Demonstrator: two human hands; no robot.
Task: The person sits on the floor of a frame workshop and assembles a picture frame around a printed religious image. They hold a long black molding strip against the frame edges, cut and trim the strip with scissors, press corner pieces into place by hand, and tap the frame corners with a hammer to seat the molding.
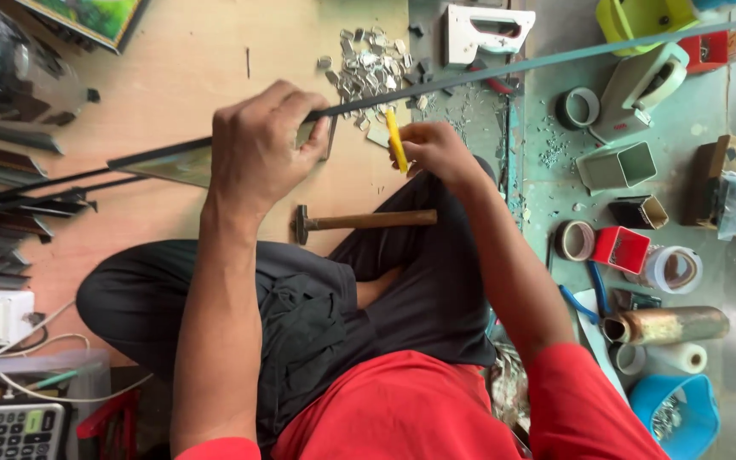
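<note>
- My left hand (257,145) grips the long dark metal strip (504,68) closed, pressed on the wooden board (172,68).
- My right hand (436,149) pinches the yellow-handled tool (396,140), at three o'clock of the left; best kept steady.

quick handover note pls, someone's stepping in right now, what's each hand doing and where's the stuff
Left hand: closed around a long dark strip that runs across the wooden board, pinning it down.
Right hand: holding a yellow tool, tip near the strip.
Hammer: lying on the board just in front of the knees, untouched.
Pile of small metal bits: on the board beyond the strip.
White staple gun: lying past the pile.
Tape rolls and small open boxes: on the floor to the right.
Done: strip placed and held. Left: I can't tell how far the yellow tool's work has got.
</note>
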